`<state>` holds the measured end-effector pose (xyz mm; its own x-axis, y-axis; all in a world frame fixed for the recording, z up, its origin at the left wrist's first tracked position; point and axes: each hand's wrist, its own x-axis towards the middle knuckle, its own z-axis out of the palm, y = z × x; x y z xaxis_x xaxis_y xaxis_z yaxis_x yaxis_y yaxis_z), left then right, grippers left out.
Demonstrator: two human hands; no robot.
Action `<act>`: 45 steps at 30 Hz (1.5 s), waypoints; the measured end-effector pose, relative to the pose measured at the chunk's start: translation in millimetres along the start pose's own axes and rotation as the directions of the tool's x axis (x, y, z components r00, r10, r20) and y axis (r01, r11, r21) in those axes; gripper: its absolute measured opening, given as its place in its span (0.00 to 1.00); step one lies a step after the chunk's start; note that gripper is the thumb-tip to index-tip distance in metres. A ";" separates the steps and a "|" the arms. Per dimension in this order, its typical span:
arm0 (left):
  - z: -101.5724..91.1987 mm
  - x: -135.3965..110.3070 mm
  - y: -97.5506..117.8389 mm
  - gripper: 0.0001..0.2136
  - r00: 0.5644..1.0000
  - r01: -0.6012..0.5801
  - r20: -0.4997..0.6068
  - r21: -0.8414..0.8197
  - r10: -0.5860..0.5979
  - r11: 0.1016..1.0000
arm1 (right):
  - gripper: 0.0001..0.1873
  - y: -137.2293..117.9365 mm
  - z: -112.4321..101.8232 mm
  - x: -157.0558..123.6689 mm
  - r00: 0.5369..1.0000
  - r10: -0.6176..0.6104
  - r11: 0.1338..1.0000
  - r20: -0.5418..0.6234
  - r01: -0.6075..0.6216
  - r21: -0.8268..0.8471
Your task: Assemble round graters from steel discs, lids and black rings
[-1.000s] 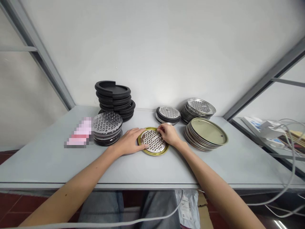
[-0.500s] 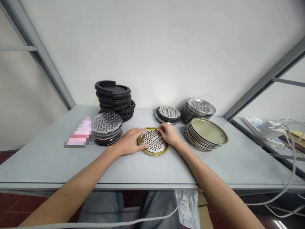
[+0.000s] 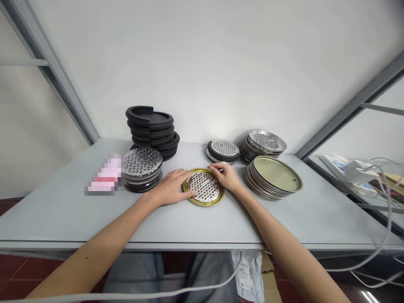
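A perforated silver disc lies inside a gold-rimmed round lid on the grey table. My left hand rests flat against the lid's left edge, thumb on the disc, fingers stretched out. My right hand sits at the lid's upper right edge, its fingertips curled onto the rim and the disc.
A stack of perforated discs stands left of my hands, a pile of black rings behind it. A black ring with a perforated disc, a stack of perforated trays and a stack of gold lids lie at the right. A blurred pink object lies far left.
My right hand has slid slightly to the right, off the disc's top toward the lid's rim. The left hand has stayed in place.
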<state>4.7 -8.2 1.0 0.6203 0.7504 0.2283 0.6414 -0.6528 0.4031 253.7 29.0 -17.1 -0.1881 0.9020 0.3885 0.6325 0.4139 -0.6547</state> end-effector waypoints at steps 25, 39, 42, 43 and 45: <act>-2.0 -0.3 1.0 0.28 1.000 -0.007 0.026 0.030 0.006 1.000 | 0.13 6.3 -7.3 0.1 1.000 -0.015 0.999 -0.008 0.015 -0.037; -1.8 -0.5 0.9 0.28 0.999 0.000 0.037 0.039 -0.001 0.999 | 0.10 -1.5 -11.1 -1.2 0.999 -0.028 0.992 0.031 0.032 -0.125; -1.7 -0.5 0.7 0.28 0.999 0.011 0.045 0.042 -0.013 0.999 | 0.09 -1.6 -11.0 -1.3 0.995 -0.068 0.984 0.071 0.079 -0.159; -1.7 -0.4 0.6 0.28 0.999 0.015 0.046 0.042 -0.017 0.999 | 0.09 -1.8 -11.1 -1.3 0.994 -0.078 0.982 0.082 0.091 -0.167; -1.6 -0.5 0.6 0.29 0.999 0.021 0.048 0.039 -0.023 0.999 | 0.08 -2.2 -11.1 -1.5 0.991 -0.087 0.978 0.101 0.104 -0.181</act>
<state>4.0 -8.8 2.5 0.6265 0.7594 0.1758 0.6716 -0.6403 0.3728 260.9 25.3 -9.0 -0.3171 0.8706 0.3763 0.7349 0.4763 -0.4827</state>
